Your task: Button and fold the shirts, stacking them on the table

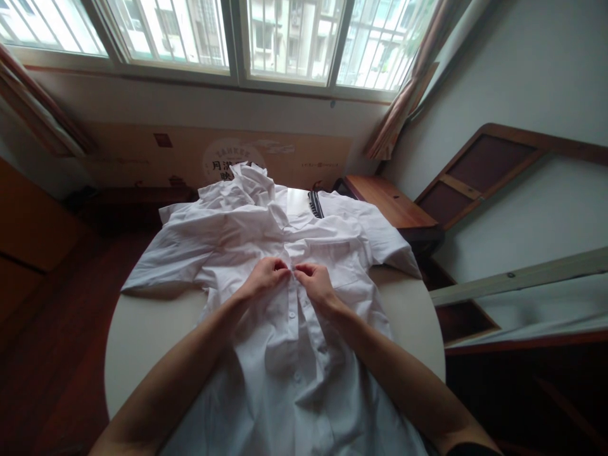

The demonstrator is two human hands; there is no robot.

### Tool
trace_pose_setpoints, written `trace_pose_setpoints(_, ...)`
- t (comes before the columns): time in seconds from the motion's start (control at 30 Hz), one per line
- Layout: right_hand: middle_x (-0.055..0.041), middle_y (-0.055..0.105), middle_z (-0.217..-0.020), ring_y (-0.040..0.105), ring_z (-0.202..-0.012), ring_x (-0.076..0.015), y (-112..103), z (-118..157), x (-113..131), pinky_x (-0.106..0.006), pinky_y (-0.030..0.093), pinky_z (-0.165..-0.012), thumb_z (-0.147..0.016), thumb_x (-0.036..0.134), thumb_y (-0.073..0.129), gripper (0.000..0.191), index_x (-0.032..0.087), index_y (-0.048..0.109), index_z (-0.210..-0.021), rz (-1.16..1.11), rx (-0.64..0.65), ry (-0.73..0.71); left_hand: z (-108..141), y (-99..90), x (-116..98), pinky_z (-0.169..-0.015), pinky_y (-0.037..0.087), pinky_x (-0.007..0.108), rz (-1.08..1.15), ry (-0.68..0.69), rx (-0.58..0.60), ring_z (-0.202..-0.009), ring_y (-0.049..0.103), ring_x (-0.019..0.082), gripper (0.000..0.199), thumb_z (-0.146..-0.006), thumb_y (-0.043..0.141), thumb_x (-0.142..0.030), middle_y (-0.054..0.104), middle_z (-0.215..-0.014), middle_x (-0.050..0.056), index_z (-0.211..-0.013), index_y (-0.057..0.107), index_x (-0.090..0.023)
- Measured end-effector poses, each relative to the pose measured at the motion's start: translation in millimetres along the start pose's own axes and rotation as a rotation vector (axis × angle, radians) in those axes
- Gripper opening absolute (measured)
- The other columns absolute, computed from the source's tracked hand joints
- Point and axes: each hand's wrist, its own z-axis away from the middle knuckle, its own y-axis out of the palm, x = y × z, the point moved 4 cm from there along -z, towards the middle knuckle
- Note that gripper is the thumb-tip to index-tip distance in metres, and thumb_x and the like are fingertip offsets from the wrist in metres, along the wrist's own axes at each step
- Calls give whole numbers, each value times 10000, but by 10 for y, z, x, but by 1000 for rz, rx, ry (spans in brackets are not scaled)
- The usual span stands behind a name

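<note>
A white button-up shirt (266, 354) lies spread over the round table, its lower part toward me and its short sleeves out to both sides. At the front opening, my left hand (268, 276) pinches the left placket edge. My right hand (314, 282) pinches the facing edge, its fingertips almost meeting the left ones. Whatever small button sits between the fingertips is hidden. Below the hands a white button (292, 315) shows on the placket, with another further down. A chest pocket (327, 253) is right of the opening. More crumpled white cloth (247, 183) is heaped near the collar.
The pale round table (142, 335) has its rim exposed left and right. A black-and-white striped item (315, 204) lies near the collar. Behind stand a large printed cardboard panel (304, 158) and barred windows. A wooden desk (389, 199) is at the back right.
</note>
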Motion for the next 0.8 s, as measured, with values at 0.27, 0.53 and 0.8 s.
trace_pose_setpoints(0.27,-59,739,-857,670,-790,-201,-5,62,107,-293,511,-730,-715,220,585,233,153,742,-873,30,42,-4,9,4,10,-494,327,197,59,-39,6,-546,475,106,206,-695,530,-270,589,-587,-4,-644,669,-128)
trace_pose_setpoints(0.53,-62,741,-871,670,-791,-204,-13,111,218,-287,497,-740,-714,216,566,272,164,756,-902,169,81,-82,26,-16,-14,-485,292,203,-23,-86,11,-527,450,101,227,-698,504,-266,568,-562,-5,-635,663,-117)
trace_pose_setpoints(0.8,11,637,-571,484,-485,-88,-32,-121,273,-203,375,-487,-655,215,551,216,135,736,-731,8,343,81,14,-5,39,-474,287,198,13,-90,11,-512,428,95,253,-692,512,-294,554,-545,-9,-632,677,-112)
